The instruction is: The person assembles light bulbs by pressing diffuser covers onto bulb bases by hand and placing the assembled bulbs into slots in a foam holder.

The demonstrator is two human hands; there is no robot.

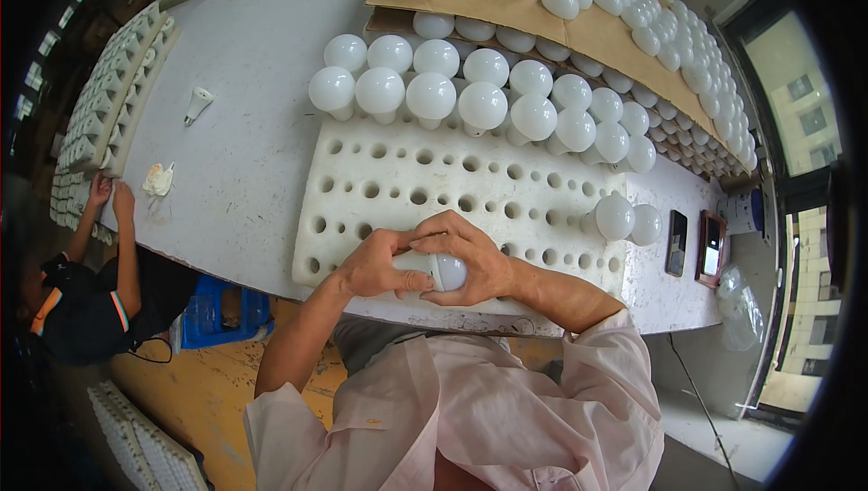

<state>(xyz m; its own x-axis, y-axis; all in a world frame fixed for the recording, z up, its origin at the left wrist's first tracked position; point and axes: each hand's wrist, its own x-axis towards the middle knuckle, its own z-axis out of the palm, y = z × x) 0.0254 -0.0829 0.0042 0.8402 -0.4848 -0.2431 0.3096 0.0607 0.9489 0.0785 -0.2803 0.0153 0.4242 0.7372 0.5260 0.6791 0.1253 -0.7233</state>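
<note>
Between my two hands, just over the near edge of a white foam tray (389,165), is a light bulb (449,272) with a white dome. My left hand (375,265) grips its body end, thumb laid along it. My right hand (475,260) wraps round the dome from the other side. Rows of round holes cover the tray. Several bulbs (430,96) stand upright in its far rows, domes up. Two more bulbs (615,217) stand at its right end. My fingers hide part of the held bulb.
Behind the tray, cardboard sheets (506,10) carry stacked layers of bulbs. A lone bulb (198,105) and a crumpled white scrap (158,180) lie on the table (244,129). Two phone-like devices (676,243) lie right. At far left, another person (90,301) works beside stacked trays (113,93). A blue crate (221,310) stands below.
</note>
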